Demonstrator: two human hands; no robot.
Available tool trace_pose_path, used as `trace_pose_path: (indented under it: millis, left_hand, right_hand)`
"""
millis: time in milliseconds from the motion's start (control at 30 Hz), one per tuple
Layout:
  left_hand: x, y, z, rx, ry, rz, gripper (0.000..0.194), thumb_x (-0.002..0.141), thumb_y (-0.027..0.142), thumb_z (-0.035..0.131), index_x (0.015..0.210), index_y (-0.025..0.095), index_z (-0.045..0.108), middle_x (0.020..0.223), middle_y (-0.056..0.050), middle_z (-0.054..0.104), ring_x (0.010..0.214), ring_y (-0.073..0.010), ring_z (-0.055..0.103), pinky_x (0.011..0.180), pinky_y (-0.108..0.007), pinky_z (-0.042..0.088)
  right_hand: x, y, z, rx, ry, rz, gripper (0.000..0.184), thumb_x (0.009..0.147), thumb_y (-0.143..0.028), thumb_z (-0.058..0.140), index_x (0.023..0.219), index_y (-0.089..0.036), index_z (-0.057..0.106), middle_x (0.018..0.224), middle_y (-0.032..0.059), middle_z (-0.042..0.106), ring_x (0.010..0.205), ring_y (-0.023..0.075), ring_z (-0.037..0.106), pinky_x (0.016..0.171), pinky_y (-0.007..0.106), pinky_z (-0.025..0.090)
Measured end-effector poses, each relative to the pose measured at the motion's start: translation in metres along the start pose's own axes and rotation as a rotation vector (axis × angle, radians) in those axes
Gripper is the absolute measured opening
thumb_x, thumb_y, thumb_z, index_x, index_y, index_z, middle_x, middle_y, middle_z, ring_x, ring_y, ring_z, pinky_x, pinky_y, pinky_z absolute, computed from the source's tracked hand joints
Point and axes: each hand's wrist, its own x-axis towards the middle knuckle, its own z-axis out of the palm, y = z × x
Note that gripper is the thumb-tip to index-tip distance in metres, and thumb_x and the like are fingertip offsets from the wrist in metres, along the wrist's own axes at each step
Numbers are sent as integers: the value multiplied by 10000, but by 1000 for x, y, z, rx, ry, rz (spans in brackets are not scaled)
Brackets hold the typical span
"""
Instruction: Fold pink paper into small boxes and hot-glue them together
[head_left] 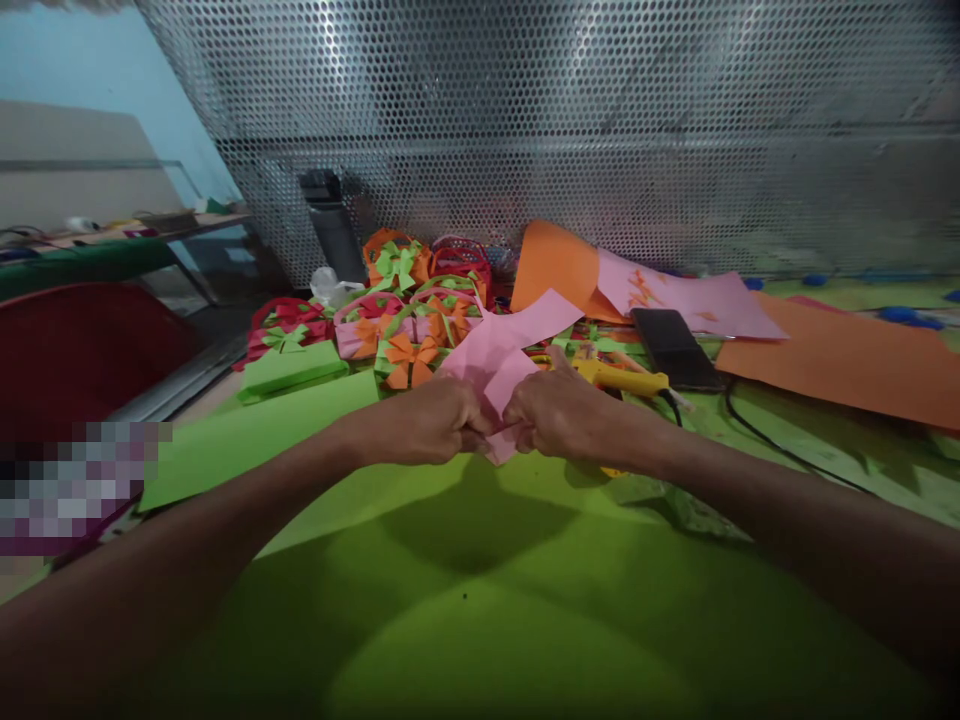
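Pink paper [534,320] is pinched, centre frame, by closed left hand [439,415] and right hand [551,412]; apparently being folded, even pressure needed.

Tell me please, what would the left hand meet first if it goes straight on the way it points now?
Apart from the pink paper in its fingers, the left hand would probably meet the right hand first, just across the paper; their exact depth is hard to judge.
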Motion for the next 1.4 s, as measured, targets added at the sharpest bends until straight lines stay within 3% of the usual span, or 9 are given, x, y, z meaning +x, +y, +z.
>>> trace_pose_path:
  millis: [100,333,500,867,1067,1167,1400]
  left_hand:
    - [-1,1,-2,-27,-72,12,207,803,114,457,686,121,628,574,24,559,501,-67,460,510,-184,315]
    - [-1,2,1,34,-21,24,213,788,76,458,595,126,532,603,20,568,538,-75,476,559,-199,327]
    - [-1,0,5,64,24,43,241,796,90,456,568,130,522,580,19,569,547,-84,501,557,-203,331]
    - [-3,3,5,160,69,3,159,788,124,524,659,148,614,590,11,618,521,-91,501,553,-218,333]
    - [-1,5,10,226,74,-51,154,793,162,530,686,159,640,585,1,637,531,-108,530,752,-309,372]
    - [0,6,13,250,83,-68,174,798,193,542,668,155,651,573,-8,639,527,-112,536,808,-348,365]
    - [1,8,16,295,77,-87,204,789,196,533,625,142,644,561,-24,642,527,-119,539,756,-321,387]
  right_hand:
    - [-1,-1,-1,29,-9,14,185,681,-72,454,548,-150,557,541,-24,536,567,112,498,906,435,278]
    - [-4,6,-3,63,34,-26,112,663,-81,492,648,-153,577,659,-16,608,651,120,541,921,396,241]
    - [-2,6,-3,7,38,-25,140,677,-73,467,591,-150,547,639,-10,605,659,131,542,933,430,183]
    - [-3,3,-7,3,15,-10,165,665,-66,457,570,-153,561,625,-19,596,648,126,539,954,464,123]
    - [-1,5,-1,48,5,-78,176,648,-56,482,660,-181,605,668,-28,613,693,128,543,958,440,174]
    - [0,5,6,17,-20,-86,141,671,-78,483,595,-164,564,614,-13,583,646,136,530,932,451,227]
    - [-2,-2,1,18,-117,-48,65,713,-150,533,664,-138,574,713,31,590,684,157,535,819,383,338]
